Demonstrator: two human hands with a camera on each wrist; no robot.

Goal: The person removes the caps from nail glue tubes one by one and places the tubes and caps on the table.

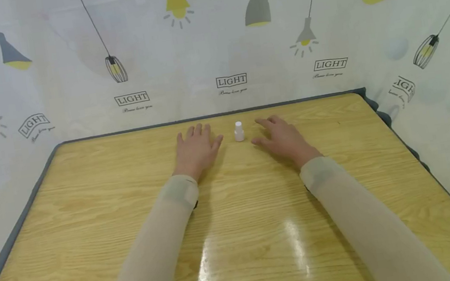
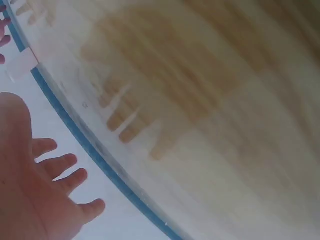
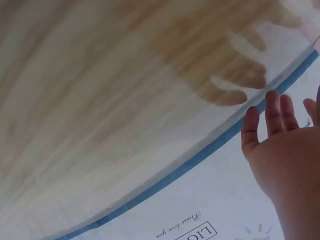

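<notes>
A small white bottle with a narrow cap (image 1: 239, 132) stands upright near the back of the table. To its left, my left hand (image 1: 197, 150) hovers or rests palm down with fingers spread, apart from the bottle. On the other side my right hand (image 1: 282, 137) has its thumb and fingers loosely bent toward the bottle without touching it. The left wrist view shows the left hand (image 2: 40, 185) with spread fingers and nothing held, and the bottle (image 2: 22, 65) at the left edge. In the right wrist view, the right hand (image 3: 287, 150) is empty too.
The glossy wooden table (image 1: 254, 231) reflects the hands and overhead light. A dark edge strip runs round it. A white curtain (image 1: 181, 70) printed with lamps and the word LIGHT hangs behind and along both sides.
</notes>
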